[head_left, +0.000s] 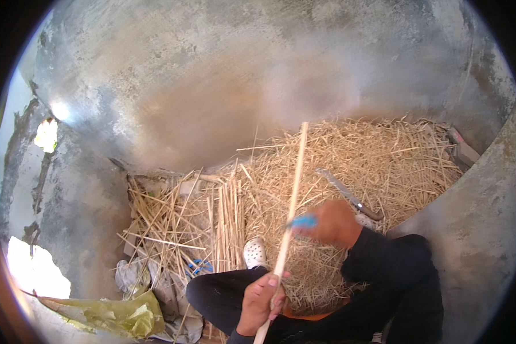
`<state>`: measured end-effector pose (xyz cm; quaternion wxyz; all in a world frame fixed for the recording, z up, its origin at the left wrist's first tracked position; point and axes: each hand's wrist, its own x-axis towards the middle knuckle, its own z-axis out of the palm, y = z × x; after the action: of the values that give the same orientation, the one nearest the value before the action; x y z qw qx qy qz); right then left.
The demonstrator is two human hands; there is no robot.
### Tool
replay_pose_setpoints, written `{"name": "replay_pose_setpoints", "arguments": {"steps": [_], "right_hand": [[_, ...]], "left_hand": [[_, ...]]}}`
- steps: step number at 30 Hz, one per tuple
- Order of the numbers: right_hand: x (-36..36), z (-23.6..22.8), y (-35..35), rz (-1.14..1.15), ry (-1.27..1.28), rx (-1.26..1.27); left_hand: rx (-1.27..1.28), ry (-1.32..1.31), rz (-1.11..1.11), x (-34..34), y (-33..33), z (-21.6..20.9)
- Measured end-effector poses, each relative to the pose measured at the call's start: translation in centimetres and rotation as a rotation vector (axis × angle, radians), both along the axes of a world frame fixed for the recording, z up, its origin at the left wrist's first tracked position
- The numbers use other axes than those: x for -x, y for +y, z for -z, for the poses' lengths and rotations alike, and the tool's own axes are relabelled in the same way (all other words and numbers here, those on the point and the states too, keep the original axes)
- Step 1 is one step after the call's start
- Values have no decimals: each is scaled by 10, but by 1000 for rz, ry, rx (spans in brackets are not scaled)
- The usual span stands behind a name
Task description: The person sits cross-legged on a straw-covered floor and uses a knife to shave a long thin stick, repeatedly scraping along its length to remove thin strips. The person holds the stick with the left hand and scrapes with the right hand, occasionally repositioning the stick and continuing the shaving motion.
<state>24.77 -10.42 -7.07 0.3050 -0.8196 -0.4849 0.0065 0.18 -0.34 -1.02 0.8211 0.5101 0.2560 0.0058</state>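
Observation:
A long, pale wooden stick (pixel 297 172) slants up and away from my lap, and my left hand (pixel 261 303) is wrapped round its lower part. My right hand (pixel 331 223) is closed on a small blue tool (pixel 304 221), which meets the stick about halfway along. Motion blurs that hand, so the tool's kind and edge do not show. Just beyond it, a long-bladed knife (pixel 350 195) with a brown handle lies on the heap of shavings (pixel 378 155).
Several cut sticks (pixel 229 218) lie to the left of the heap, with looser ones farther left. A yellowish plastic sheet (pixel 114 315) and grey cloth are at lower left. Concrete walls (pixel 212 74) enclose the corner. A white perforated shoe (pixel 254 253) is by my knee.

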Motion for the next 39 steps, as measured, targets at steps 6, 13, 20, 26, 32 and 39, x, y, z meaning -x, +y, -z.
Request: {"name": "replay_pose_setpoints", "arguments": {"steps": [6, 13, 20, 26, 32, 39], "right_hand": [[-8, -1, -8, 40, 52, 2], [-53, 5, -10, 272, 6, -173], [-112, -3, -42, 532, 112, -117], [-17, -3, -15, 101, -8, -210], [16, -31, -7, -63, -31, -14], [-54, 6, -12, 354, 38, -178]], "left_hand": [[-25, 65, 13, -3, 0, -4], [-193, 141, -3, -1, -28, -32], [-178, 168, 68, 6, -40, -24], [-262, 124, -23, 7, -6, -13], [-177, 31, -11, 11, -5, -14], [-192, 95, 32, 2, -23, -28]]}}
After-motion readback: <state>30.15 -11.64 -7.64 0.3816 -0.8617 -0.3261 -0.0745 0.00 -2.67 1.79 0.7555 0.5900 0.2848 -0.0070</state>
